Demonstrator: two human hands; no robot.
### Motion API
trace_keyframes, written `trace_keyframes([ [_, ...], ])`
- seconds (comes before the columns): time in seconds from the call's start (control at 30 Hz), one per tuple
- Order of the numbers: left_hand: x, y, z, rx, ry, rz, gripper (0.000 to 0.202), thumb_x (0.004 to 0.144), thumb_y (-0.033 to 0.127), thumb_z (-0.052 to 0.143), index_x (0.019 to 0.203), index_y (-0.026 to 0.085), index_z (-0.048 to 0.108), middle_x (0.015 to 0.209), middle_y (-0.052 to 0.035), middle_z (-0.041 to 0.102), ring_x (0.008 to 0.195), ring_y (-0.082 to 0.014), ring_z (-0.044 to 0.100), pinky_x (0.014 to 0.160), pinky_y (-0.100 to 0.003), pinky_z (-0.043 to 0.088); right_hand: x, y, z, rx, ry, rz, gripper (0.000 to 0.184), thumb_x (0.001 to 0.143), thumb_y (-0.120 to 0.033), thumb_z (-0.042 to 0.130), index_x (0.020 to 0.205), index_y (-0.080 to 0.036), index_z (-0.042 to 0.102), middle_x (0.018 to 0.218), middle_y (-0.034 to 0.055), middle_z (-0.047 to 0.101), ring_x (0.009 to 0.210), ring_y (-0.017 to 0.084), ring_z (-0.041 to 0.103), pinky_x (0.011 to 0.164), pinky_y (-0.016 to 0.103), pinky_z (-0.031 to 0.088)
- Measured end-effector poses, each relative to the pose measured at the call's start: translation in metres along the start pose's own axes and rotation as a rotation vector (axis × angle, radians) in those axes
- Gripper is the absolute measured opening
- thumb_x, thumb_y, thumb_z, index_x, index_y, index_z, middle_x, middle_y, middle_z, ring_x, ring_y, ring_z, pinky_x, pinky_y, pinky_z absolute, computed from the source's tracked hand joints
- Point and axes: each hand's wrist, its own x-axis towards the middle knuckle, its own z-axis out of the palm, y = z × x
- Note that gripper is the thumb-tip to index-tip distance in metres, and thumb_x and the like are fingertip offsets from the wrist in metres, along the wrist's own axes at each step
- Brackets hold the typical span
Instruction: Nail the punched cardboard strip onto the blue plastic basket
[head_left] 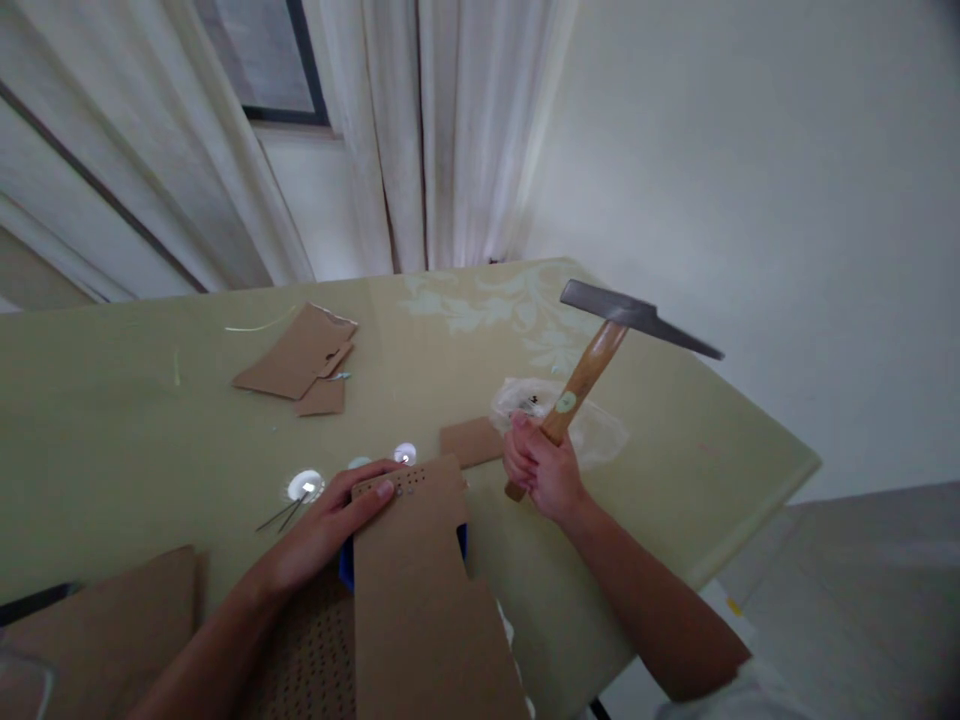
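My right hand (544,465) is wrapped around the wooden handle of a hammer (589,370). The hammer is raised at a tilt above the table, its dark metal head up and its long thin end pointing right. My left hand (341,520) grips the far left corner of a brown cardboard piece (412,590), thumb on top and the other fingers partly hidden over the edge. Rows of small holes run along that far end, and a few tiny metallic spots show near my thumb. Something blue (462,541) shows from under the cardboard on both sides.
Cardboard scraps (296,355) lie at the far left, and a small cardboard rectangle (471,441) near a clear plastic bag (596,430). Thin dark rods (292,512) rest by a shiny round spot. More cardboard (112,635) is at lower left. Curtains (465,130) hang behind the table (420,380).
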Motion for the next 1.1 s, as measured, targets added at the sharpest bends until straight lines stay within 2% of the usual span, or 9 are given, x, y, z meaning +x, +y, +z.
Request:
trace_keyframes([
  [0.13,0.003,0.002,0.001,0.008,0.0,0.032,0.086,0.073,0.093,0.077,0.125,0.024,0.085,0.146,-0.0141,0.076,0.141,-0.044,0.065,0.118,-0.052,0.056,0.0,-0.008,0.001,0.027,0.042,-0.127,0.066,0.086,-0.084,0.079,0.073,-0.025,0.052,0.048,-0.0138,0.033,0.035,0.005,0.019,0.033,0.016,0.024],
  [0.23,0.003,0.004,0.001,-0.012,-0.02,0.055,0.083,0.077,0.091,0.076,0.125,0.024,0.085,0.146,-0.0142,0.076,0.139,-0.0436,0.066,0.118,-0.053,0.056,0.0,-0.015,-0.001,0.028,0.051,-0.181,0.072,0.088,-0.094,0.064,0.072,-0.025,0.052,0.047,-0.0132,0.031,0.034,0.006,0.016,0.031,0.018,0.023],
  [0.4,0.003,0.004,0.003,-0.029,-0.033,0.057,0.08,0.079,0.088,0.076,0.126,0.024,0.084,0.148,-0.014,0.075,0.14,-0.0433,0.066,0.116,-0.052,0.057,0.001,-0.026,-0.005,-0.005,0.141,-0.329,0.062,0.096,-0.083,0.068,0.078,-0.024,0.06,0.044,-0.0111,0.039,0.032,0.008,0.032,0.034,0.018,0.034],
  [0.53,0.002,0.007,0.005,-0.054,-0.016,0.026,0.085,0.074,0.09,0.079,0.126,0.023,0.083,0.146,-0.0142,0.076,0.14,-0.0433,0.065,0.117,-0.05,0.056,0.003,-0.035,-0.009,0.009,0.106,-0.316,0.053,0.095,-0.076,0.075,0.086,-0.026,0.064,0.044,-0.0134,0.037,0.03,0.008,0.024,0.031,0.018,0.029],
  [0.63,0.002,0.01,0.006,-0.047,-0.026,0.037,0.089,0.073,0.092,0.077,0.127,0.022,0.082,0.147,-0.0152,0.075,0.143,-0.0436,0.064,0.121,-0.052,0.053,0.006,-0.041,-0.013,0.064,0.139,-0.337,0.046,0.093,-0.069,0.083,0.098,-0.025,0.07,0.049,-0.014,0.039,0.034,0.007,0.023,0.034,0.018,0.032],
  [0.8,0.0,0.017,0.008,-0.054,-0.042,0.061,0.091,0.072,0.095,0.076,0.127,0.023,0.083,0.147,-0.0128,0.076,0.143,-0.0425,0.064,0.12,-0.049,0.055,0.015,-0.055,-0.038,0.296,0.212,-0.391,0.037,0.088,-0.049,0.095,0.095,-0.023,0.069,0.06,-0.0128,0.038,0.042,0.005,0.027,0.04,0.012,0.037],
  [0.97,-0.001,0.02,0.01,-0.051,-0.089,0.1,0.083,0.078,0.092,0.073,0.125,0.024,0.085,0.143,-0.0104,0.078,0.137,-0.04,0.068,0.117,-0.046,0.056,0.014,-0.065,-0.053,0.379,0.103,-0.207,0.044,0.089,-0.035,0.095,0.081,-0.022,0.054,0.058,-0.0153,0.026,0.042,0.004,0.011,0.037,0.008,0.029],
  [1.03,-0.001,0.02,0.01,-0.039,-0.109,0.128,0.078,0.083,0.089,0.072,0.124,0.025,0.085,0.139,-0.0095,0.08,0.133,-0.0383,0.069,0.114,-0.045,0.058,0.008,-0.061,-0.043,0.321,-0.046,0.066,0.045,0.095,-0.038,0.09,0.081,-0.023,0.051,0.058,-0.0162,0.025,0.043,0.003,0.002,0.033,0.009,0.02],
  [1.1,0.0,0.02,0.009,-0.024,-0.13,0.143,0.074,0.086,0.087,0.07,0.123,0.025,0.085,0.137,-0.0093,0.08,0.13,-0.0373,0.071,0.112,-0.045,0.059,-0.002,-0.054,-0.028,0.223,-0.297,0.436,0.05,0.1,-0.054,0.082,0.08,-0.024,0.048,0.057,-0.0164,0.025,0.042,0.003,-0.001,0.03,0.012,0.015],
])
